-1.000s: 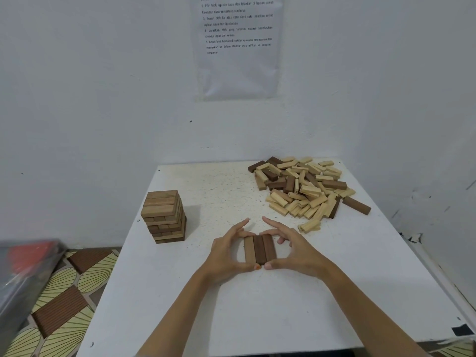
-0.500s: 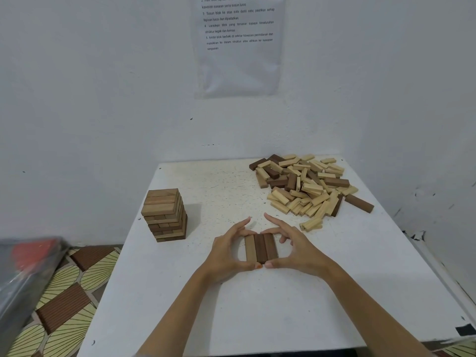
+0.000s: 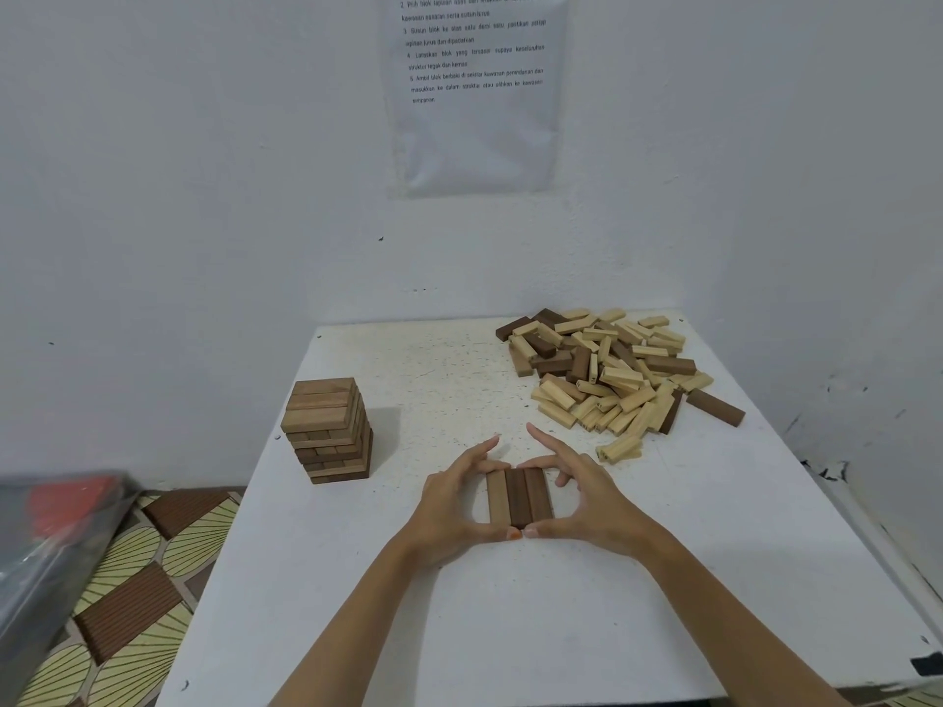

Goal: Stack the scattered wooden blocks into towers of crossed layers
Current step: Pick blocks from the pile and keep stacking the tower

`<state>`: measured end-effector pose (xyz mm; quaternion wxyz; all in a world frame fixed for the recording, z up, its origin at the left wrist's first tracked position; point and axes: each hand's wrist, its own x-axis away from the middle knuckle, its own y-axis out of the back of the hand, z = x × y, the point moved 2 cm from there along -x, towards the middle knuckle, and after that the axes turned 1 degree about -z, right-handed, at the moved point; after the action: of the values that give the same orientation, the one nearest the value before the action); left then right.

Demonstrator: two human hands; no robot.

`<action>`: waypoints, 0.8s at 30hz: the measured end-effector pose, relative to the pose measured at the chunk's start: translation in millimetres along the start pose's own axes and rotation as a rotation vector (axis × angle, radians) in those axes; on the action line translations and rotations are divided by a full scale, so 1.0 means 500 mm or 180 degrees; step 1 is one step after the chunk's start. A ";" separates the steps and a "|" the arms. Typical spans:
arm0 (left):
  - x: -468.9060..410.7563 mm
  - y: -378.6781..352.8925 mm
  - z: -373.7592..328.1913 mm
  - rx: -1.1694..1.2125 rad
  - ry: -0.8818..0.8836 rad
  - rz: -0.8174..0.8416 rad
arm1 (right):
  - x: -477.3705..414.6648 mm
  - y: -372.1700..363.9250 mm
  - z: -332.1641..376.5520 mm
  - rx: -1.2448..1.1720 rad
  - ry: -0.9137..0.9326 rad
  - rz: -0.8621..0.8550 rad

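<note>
White painted wall (image 3: 204,196) behind and right, small dark marks on it. White printed paper sheet in a clear plastic sleeve (image 3: 474,135) fixed to the wall above the far bench edge; text too small to read reliably. White square bench with pitted, speckled top (image 3: 510,630) in the corner. Black scrap (image 3: 927,663) at its near right edge. Floor covering of brown ribbed squares and cream fan patterns (image 3: 127,604) lower left. Grey translucent plastic-covered object with red inside (image 3: 51,528) at left edge, blurred.
</note>
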<state>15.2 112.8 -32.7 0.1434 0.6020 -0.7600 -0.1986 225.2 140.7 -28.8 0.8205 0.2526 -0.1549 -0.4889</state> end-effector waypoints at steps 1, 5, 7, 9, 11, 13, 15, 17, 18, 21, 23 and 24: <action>0.000 0.000 0.000 -0.0001 0.0003 0.0001 | 0.000 0.000 0.000 0.0007 0.0008 -0.0013; -0.001 0.000 -0.005 -0.0001 -0.0003 -0.0008 | 0.002 0.000 0.000 0.0041 0.0037 -0.0027; -0.001 0.000 -0.005 -0.0011 0.0001 -0.0026 | 0.003 0.001 0.000 0.0039 0.0017 -0.0038; 0.000 0.001 -0.005 -0.0018 0.0006 -0.0045 | 0.004 0.002 0.001 0.0030 -0.0009 -0.0054; 0.001 0.002 -0.006 -0.0030 0.0000 -0.0053 | 0.004 0.001 0.002 0.0042 -0.0012 -0.0055; 0.001 0.001 -0.006 -0.0041 -0.0012 -0.0059 | 0.004 0.000 0.002 0.0048 -0.0019 -0.0051; 0.001 0.001 -0.007 -0.0040 -0.0018 -0.0066 | 0.004 0.000 0.002 0.0045 -0.0027 -0.0055; 0.001 0.000 -0.009 -0.0033 -0.0011 -0.0081 | 0.005 0.000 0.002 0.0055 -0.0026 -0.0057; 0.001 0.000 -0.009 -0.0009 -0.0011 -0.0089 | 0.006 0.000 0.002 0.0055 -0.0030 -0.0055; 0.003 0.001 -0.009 0.0070 -0.0036 -0.0104 | 0.007 0.000 0.005 0.0019 -0.0028 -0.0061; 0.005 0.001 -0.010 0.0141 -0.0021 -0.0068 | 0.008 -0.001 0.007 -0.0010 -0.0035 -0.0079; 0.006 0.001 -0.011 0.0185 -0.0005 -0.0048 | 0.010 -0.002 0.008 -0.0019 -0.0036 -0.0099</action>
<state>16.5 109.2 -27.5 0.1237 0.6115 -0.7610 -0.1780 224.9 134.9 -25.9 0.8126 0.2498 -0.1541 -0.5035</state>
